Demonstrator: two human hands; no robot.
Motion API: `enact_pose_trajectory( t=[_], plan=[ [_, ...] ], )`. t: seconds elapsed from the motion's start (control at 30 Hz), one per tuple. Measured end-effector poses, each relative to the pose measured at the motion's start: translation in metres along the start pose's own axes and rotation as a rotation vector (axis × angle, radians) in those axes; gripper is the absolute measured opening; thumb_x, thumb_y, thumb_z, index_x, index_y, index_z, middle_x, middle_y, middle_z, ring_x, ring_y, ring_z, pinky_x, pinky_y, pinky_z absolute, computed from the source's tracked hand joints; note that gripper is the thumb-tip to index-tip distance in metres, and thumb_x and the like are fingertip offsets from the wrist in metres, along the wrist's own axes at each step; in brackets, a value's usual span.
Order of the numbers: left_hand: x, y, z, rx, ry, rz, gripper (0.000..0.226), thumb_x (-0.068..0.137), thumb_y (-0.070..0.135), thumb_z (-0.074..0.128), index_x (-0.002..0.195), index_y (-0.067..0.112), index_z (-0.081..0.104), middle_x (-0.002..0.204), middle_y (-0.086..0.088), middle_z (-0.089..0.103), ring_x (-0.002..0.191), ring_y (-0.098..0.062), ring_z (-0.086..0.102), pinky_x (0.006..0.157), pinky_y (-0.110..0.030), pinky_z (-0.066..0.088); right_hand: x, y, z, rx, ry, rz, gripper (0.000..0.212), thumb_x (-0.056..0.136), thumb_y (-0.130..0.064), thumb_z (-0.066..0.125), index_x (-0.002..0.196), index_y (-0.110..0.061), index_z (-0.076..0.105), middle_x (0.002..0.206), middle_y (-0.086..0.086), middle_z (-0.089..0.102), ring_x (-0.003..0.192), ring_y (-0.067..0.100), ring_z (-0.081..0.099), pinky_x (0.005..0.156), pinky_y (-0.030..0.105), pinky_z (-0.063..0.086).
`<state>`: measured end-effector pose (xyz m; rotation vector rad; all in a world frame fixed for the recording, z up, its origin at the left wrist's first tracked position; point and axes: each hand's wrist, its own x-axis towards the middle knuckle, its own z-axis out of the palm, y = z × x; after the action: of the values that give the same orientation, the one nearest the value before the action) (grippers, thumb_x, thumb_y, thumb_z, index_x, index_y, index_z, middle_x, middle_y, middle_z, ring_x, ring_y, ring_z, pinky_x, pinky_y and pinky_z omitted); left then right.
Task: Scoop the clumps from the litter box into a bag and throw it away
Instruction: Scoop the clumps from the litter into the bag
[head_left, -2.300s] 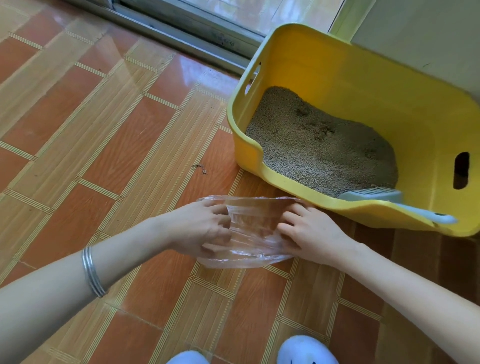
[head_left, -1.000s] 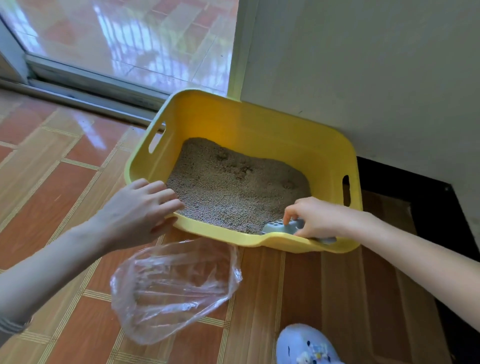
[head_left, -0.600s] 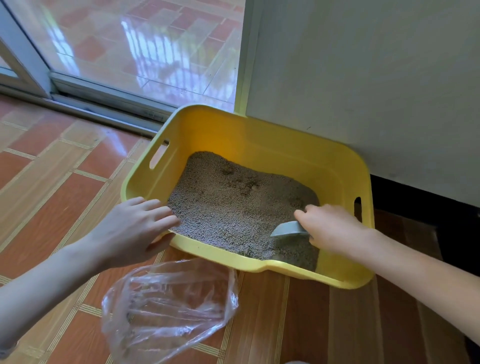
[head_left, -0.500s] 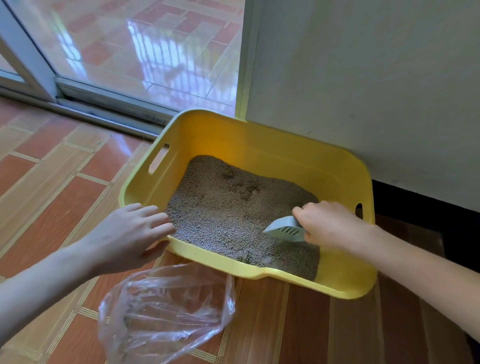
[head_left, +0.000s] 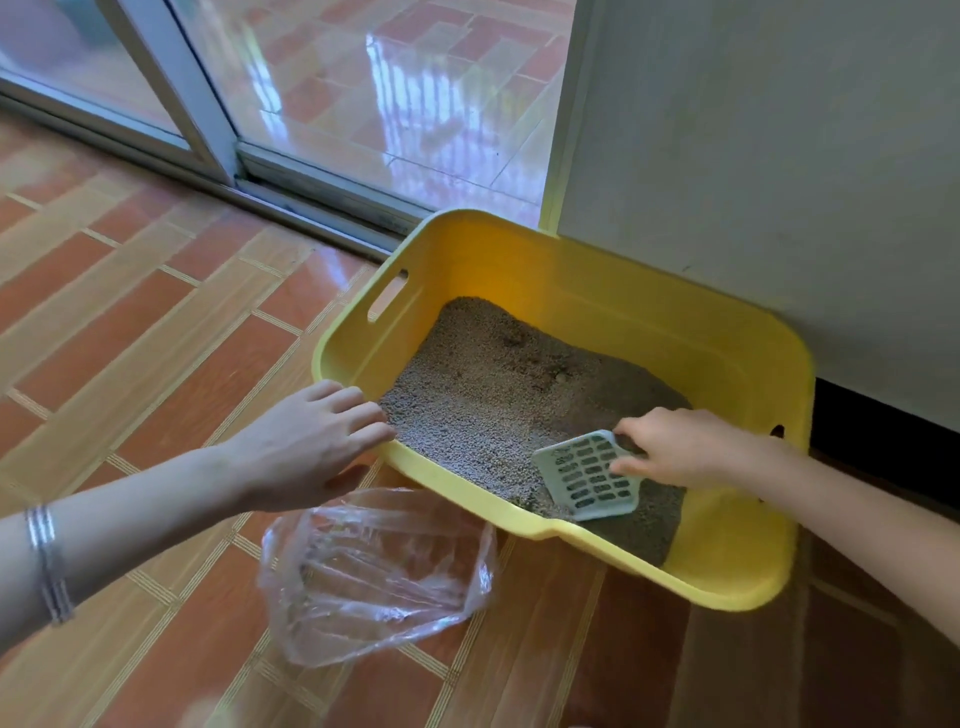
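Fingers (head_left: 631, 432) of the right hand (head_left: 675, 448) curled round the handle end of the scoop (head_left: 589, 475); handle itself hidden under the hand. Scoop is pale grey-green and slotted, tilted with its slotted face toward the camera, lower edge down in the litter (head_left: 467, 410) close to the box's near wall.

Left hand (head_left: 306, 441): fingers straight, slightly spread, grasping nothing. Fingertips reach over the near-left corner of the rim; thumb sits lower, outside the wall. Firm contact with the rim cannot be told. Silver bangles (head_left: 47, 561) on that wrist.

Litter box (head_left: 613, 275): yellow plastic tub with handle slots at both ends, on the floor (head_left: 156, 322), far side against a pale wall (head_left: 753, 156). Grey-brown granular litter covers the bottom. Two darker, dimpled spots (head_left: 558, 373) in the far part; whether they are clumps cannot be told.

Bag (head_left: 374, 571): clear plastic, crumpled, lying on the floor just beside the box's near wall, below the left hand.

Floor is red-brown and tan tile. Sliding glass door (head_left: 363, 104) to the left of the wall, behind the box.
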<state>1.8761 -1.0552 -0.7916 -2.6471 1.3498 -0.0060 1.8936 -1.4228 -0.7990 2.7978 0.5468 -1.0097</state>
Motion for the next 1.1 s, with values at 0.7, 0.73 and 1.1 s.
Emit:
enact_pose_trajectory(
  t=[0.7,0.73,1.1],
  plan=[
    [0.021,-0.046,0.019,-0.163,0.138,0.028,0.054,0.097,0.052,0.026,0.114,0.021,0.067,0.118,0.0,0.066,0.118,-0.02,0.057,0.111,-0.041,0.028,0.002,-0.002,0.04,-0.192,-0.008,-0.038,0.033,0.093,-0.054,0.037,0.099,-0.021,0.042,0.068,-0.012,0.037,0.053,0.005,0.039,0.042,0.022,0.027],
    [0.023,-0.049,0.017,-0.17,0.13,0.032,0.056,0.097,0.052,0.024,0.112,0.021,0.068,0.117,0.0,0.066,0.117,-0.019,0.058,0.109,-0.04,0.032,0.004,-0.005,0.043,-0.151,-0.008,-0.021,0.033,0.093,-0.053,0.037,0.099,-0.022,0.042,0.068,-0.012,0.038,0.054,0.005,0.041,0.043,0.023,0.029],
    [0.024,-0.045,0.029,-0.273,0.324,0.065,0.04,0.091,0.036,0.041,0.087,0.015,0.076,0.09,0.002,0.074,0.087,-0.018,0.07,0.076,-0.033,0.054,0.019,-0.021,0.042,0.11,-0.04,0.021,0.026,0.093,-0.05,0.042,0.09,-0.025,0.042,0.069,-0.012,0.045,0.055,0.003,0.045,0.044,0.021,0.029]
  ],
)
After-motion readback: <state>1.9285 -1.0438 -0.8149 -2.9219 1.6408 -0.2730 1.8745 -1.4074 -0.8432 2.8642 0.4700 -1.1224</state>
